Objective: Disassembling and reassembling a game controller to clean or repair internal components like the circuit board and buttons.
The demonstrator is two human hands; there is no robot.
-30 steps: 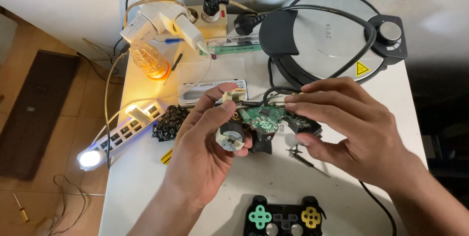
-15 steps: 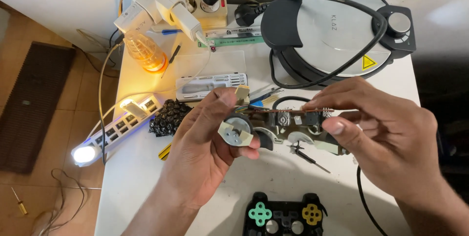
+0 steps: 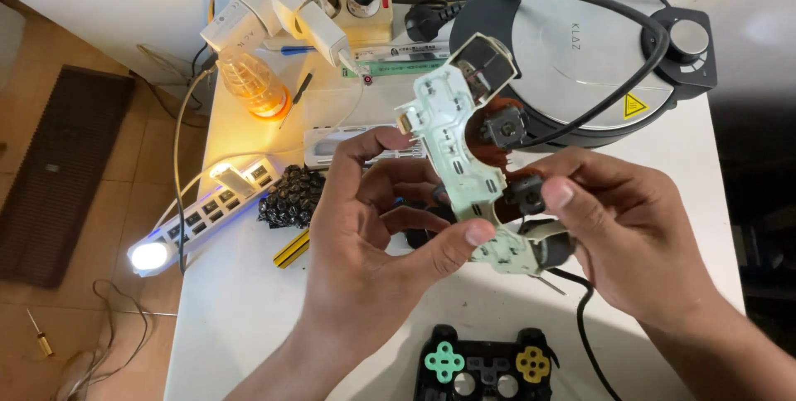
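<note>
Seen from the head-worn camera, two bare hands lift the pale inner frame of a game controller [image 3: 464,148] off a white workbench [image 3: 249,310] and tilt it nearly on end, its flat face turned toward the viewer, apparently so that the contact tracks on that face can be looked over. The left hand [image 3: 373,235] is closed on the frame's lower edge, thumb pressed on the near side and fingers curled behind. The right hand [image 3: 618,231] pinches the opposite side, its thumb beside a dark thumbstick module [image 3: 524,191]; a second module [image 3: 503,127] stands higher on the board. The frame thus sits between the two hands, raised above the bench, its upper end rising clear of both, in front of a round electric griddle [image 3: 580,44].

Directly below the hands, at the near edge of the bench, the controller's black front shell [image 3: 489,364] lies face down, with its green and yellow rubber button pads showing. To the left lie a black bead-like bundle [image 3: 290,195], a white power strip [image 3: 207,206] with a glowing lamp at its end, and an orange-tinted bottle [image 3: 253,86]. A black cable [image 3: 584,335] trails off the bench on the right, near the right wrist.
</note>
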